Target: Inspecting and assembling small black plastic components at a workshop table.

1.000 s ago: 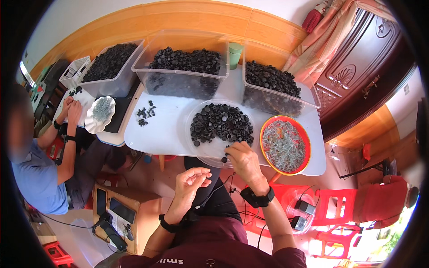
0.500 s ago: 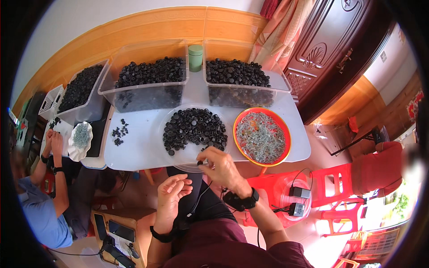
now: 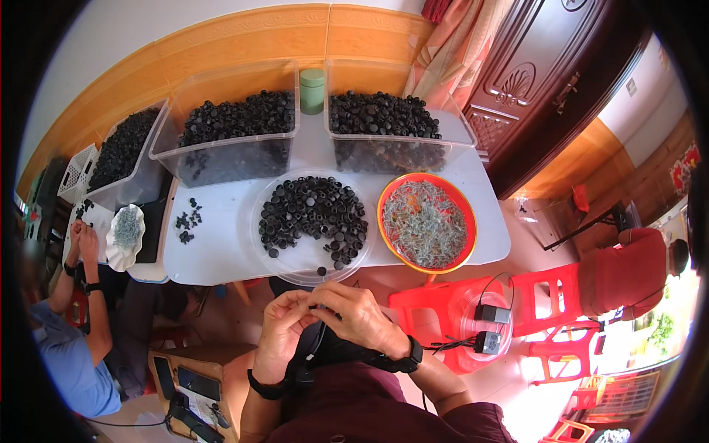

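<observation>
1. Your left hand [image 3: 284, 325] and right hand [image 3: 356, 316] meet just on your side of the tray [image 3: 292, 267], fingertips together; can't tell what they grip.
2. Black caps [image 3: 314, 207] heaped in the tray.
3. White table [image 3: 216, 255] under the tray; red bowl [image 3: 473, 235] just right of it, small black parts [image 3: 188, 220] left.
4. Two bins [image 3: 247, 161] [image 3: 391, 155] and green jar [image 3: 312, 100] beyond the tray.
5. Room: door [image 3: 528, 74] beyond the tray's right, co-worker [image 3: 70, 365] well left of it.

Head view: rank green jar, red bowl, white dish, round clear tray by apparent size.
1. Round clear tray
2. Red bowl
3. White dish
4. Green jar
Jar sits farther back; true size unsure.
</observation>
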`<state>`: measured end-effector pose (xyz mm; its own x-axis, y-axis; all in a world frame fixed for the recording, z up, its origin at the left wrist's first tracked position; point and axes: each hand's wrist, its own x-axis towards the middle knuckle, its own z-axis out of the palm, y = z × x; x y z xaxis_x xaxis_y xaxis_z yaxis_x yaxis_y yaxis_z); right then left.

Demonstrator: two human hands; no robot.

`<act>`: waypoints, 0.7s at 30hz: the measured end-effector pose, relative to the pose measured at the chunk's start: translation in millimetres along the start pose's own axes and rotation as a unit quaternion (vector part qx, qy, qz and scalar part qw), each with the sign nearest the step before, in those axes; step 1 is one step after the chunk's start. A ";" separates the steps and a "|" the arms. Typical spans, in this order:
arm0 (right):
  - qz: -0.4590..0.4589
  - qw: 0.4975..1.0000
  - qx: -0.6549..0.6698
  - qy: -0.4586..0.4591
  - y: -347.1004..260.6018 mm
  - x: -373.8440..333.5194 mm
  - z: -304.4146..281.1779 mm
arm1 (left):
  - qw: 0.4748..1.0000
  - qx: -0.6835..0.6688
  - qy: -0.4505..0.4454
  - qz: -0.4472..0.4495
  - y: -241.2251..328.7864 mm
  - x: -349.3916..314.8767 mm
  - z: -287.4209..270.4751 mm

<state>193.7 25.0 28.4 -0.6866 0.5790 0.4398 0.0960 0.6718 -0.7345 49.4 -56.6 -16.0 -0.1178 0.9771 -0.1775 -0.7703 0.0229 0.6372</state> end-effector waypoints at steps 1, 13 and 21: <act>-0.012 1.000 -0.014 0.003 -1.5 1.4 -1.4 | 1.000 -0.001 -0.002 0.000 0.7 0.1 -1.5; 0.203 0.904 -0.333 0.174 107.1 -0.6 -93.2 | 0.998 0.027 0.048 0.031 10.5 -11.8 -16.0; 0.183 0.928 -0.282 0.163 117.7 -3.7 -97.0 | 0.997 0.040 0.060 0.029 9.1 -16.4 -22.5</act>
<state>277.5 146.7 -9.6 -0.2885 0.8627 0.4153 0.7042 0.4851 -0.5185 30.2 -77.2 -24.2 -0.2380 0.9453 -0.2233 -0.7087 -0.0118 0.7054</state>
